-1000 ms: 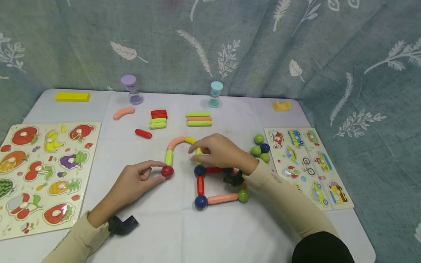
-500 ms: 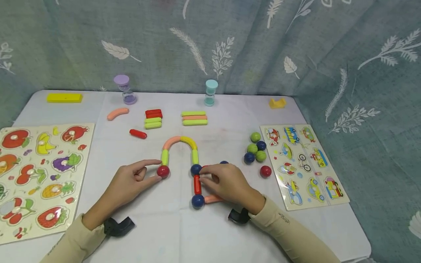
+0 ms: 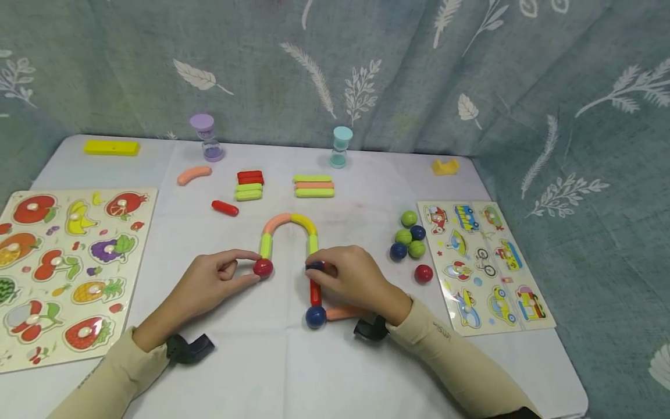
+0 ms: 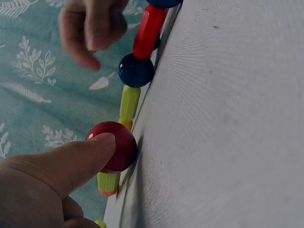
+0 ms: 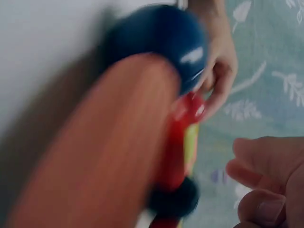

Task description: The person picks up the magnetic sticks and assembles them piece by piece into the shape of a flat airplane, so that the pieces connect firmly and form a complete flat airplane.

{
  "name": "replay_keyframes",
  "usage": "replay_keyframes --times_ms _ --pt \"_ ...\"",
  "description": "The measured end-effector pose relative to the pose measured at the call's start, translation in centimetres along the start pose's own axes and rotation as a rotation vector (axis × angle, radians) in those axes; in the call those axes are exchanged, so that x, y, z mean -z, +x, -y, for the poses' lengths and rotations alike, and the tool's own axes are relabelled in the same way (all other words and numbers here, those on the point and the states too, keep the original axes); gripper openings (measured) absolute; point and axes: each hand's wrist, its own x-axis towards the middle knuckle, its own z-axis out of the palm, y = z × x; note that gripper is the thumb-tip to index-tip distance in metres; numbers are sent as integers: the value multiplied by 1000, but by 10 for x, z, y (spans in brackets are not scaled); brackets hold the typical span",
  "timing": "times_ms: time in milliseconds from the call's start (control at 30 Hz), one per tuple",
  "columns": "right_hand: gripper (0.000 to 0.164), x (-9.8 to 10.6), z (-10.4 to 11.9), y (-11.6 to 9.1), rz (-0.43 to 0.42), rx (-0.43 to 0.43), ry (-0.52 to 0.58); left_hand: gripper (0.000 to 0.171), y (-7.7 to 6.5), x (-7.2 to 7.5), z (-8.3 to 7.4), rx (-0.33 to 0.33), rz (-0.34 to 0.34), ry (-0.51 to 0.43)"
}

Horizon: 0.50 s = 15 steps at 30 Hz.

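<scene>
Between the thumb and index finger of the left hand (image 3: 211,279), we see a red ball (image 3: 263,268) pinched at one foot of an arch (image 3: 289,218). Beyond those fingertips the arch runs through a lime straight rod (image 3: 266,247), a curved salmon rod (image 3: 275,223) and a curved yellow rod (image 3: 306,223), then down a second lime straight rod (image 3: 313,244) to a navy ball (image 4: 136,70). Over that ball we find the right hand (image 3: 353,273), thumb and index finger loosely bent and parted — the left wrist view shows them clear of it. On the near side of the right fingertips, a red straight rod (image 3: 315,293) reaches a lower navy ball (image 3: 316,317); a salmon straight rod (image 3: 344,313) passes from there beneath the hand. Well to the right of these fingers lie loose balls (image 3: 403,237).
</scene>
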Motion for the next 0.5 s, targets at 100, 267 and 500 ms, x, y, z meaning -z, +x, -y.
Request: replay_keyframes --times_ms 100,267,500 --pt "22 -7 10 17 54 16 10 34 -1 2 1 -1 1 -5" --pt "21 -24 20 37 61 -6 44 34 -1 6 4 -29 10 -2" --pt "20 -35 19 47 16 45 1 28 2 26 13 7 36 35"
